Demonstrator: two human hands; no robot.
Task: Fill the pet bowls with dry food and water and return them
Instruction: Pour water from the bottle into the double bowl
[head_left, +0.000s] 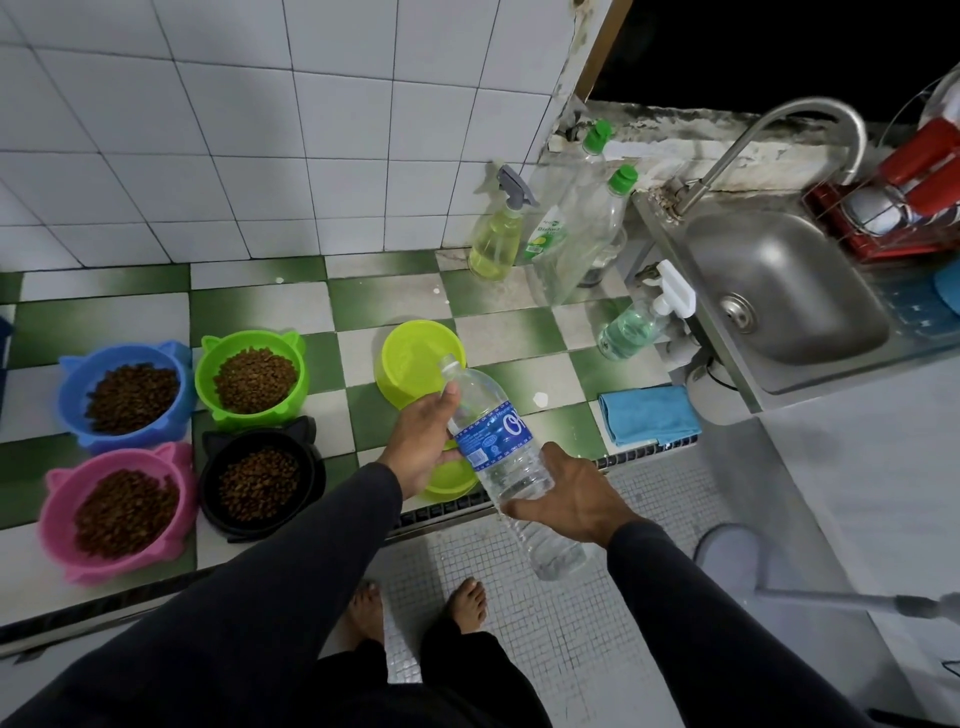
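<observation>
Left hand (423, 441) hides lime bowl (449, 478), gripping bottle (498, 457)

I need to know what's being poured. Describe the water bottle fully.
The water bottle is clear ribbed plastic with a blue label and no cap, partly full of water. It lies tilted, its open neck toward the lime bowl. The left hand grips its upper part, the right hand its lower body.
</observation>
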